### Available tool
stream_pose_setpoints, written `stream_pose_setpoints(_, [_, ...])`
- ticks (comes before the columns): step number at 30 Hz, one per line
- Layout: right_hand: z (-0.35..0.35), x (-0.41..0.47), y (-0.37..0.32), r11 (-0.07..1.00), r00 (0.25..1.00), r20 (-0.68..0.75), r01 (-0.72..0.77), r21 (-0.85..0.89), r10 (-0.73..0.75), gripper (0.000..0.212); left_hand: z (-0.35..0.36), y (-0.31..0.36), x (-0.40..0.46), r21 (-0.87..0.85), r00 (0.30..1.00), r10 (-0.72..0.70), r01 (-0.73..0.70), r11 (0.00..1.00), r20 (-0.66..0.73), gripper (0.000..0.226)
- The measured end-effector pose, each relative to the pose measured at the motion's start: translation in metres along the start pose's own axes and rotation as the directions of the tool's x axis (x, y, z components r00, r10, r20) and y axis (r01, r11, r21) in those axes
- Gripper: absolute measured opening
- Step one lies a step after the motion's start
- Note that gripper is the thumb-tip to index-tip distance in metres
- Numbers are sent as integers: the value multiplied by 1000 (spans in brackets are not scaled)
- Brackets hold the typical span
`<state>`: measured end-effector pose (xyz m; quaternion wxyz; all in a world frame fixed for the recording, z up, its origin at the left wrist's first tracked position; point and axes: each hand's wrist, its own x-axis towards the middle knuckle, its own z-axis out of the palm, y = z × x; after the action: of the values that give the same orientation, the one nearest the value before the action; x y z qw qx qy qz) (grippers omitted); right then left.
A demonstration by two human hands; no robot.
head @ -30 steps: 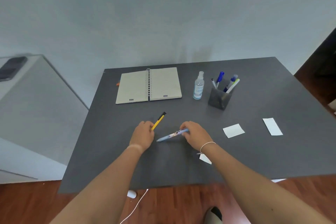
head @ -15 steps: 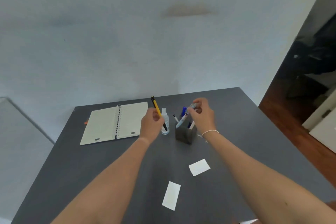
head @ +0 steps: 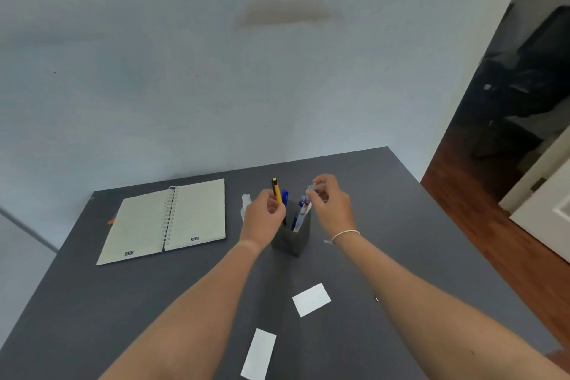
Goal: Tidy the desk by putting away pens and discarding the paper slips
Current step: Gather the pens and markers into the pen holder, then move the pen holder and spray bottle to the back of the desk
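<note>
- Dark grey matte surface [head: 92, 311] stands against a pale blue wall, carrying an open spiral-bound notebook [head: 166, 220].
- Our left hand [head: 265, 214] pinches a yellow pen with black ends [head: 276, 191], upright over the dark square pen holder [head: 291, 241].
- Our right hand [head: 331, 208] grips a pale blue patterned pen [head: 300, 214], tip inside the holder.
- Two white paper slips, one squarish [head: 311, 299] and one long [head: 258, 353], lie on the surface nearer us.
</note>
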<state>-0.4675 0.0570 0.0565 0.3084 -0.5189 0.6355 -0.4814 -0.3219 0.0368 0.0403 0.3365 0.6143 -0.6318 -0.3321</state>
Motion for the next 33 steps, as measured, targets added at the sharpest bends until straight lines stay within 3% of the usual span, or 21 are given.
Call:
stream_pose_setpoints(6, [16,-7,21,996,995,91,-40,-76,47,9,2,-19,2,32,998,-30,29,999,52,12])
stream_pose_setpoints(10, [25,-12,29,986,998,52,-17,-164,26,11,-2,-25,-2,15,998,-2,1,1000,57,9])
stream_pose_setpoints(13, [32,-17,33,981,1000,9,-17,-196,19,15,-7,-28,-8,-41,997,5,-2,999,72,20])
stream_pose_setpoints(22, [42,-51,42,994,989,-103,-112,-19,109,29,-16,-51,-19,-133,995,-48,60,989,87,26])
stream_pose_setpoints(33, [56,-71,55,959,960,-34,-280,-52,278,60,-12,-72,-12,-93,934,-125,165,982,336,53])
